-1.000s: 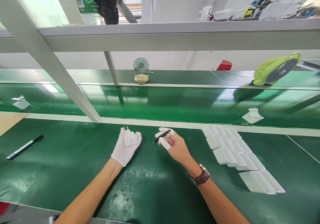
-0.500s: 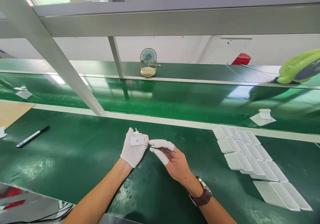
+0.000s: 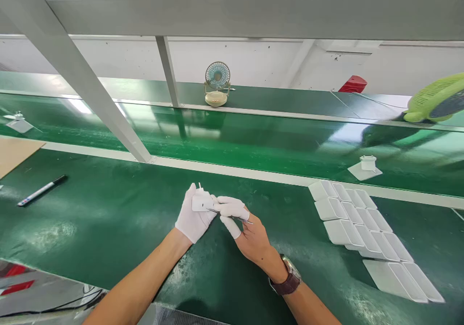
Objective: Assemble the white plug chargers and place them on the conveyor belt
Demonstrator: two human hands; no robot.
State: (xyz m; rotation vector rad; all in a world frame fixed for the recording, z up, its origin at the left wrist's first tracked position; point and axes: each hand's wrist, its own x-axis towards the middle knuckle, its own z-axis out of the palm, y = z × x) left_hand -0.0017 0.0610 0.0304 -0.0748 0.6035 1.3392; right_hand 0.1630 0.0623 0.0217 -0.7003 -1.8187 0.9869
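Note:
My left hand (image 3: 195, 217), in a white glove, is closed around a small white plastic housing (image 3: 201, 202) with a dark slot in its face and a thin prong standing up at the top. Thin metal tweezers (image 3: 237, 218) are pinched in my right hand (image 3: 245, 227), which wears white covers on its fingers. Their tips reach the lower right part of the housing's face, near my left fingers. Whether the tips grip anything is too small to tell.
Several white trays (image 3: 375, 267) sit in rows at the right of the green table. A marker (image 3: 41, 190) lies at the left. Beyond the edge strip, a green conveyor belt carries white parts (image 3: 366, 167). A slanted post (image 3: 105, 102) stands ahead; a small fan (image 3: 217, 84) is farther back.
My right hand has moved slightly left, bringing the tweezer tips onto the housing's face. The housing has tilted a little in my left hand. The belt's white parts have shifted left.

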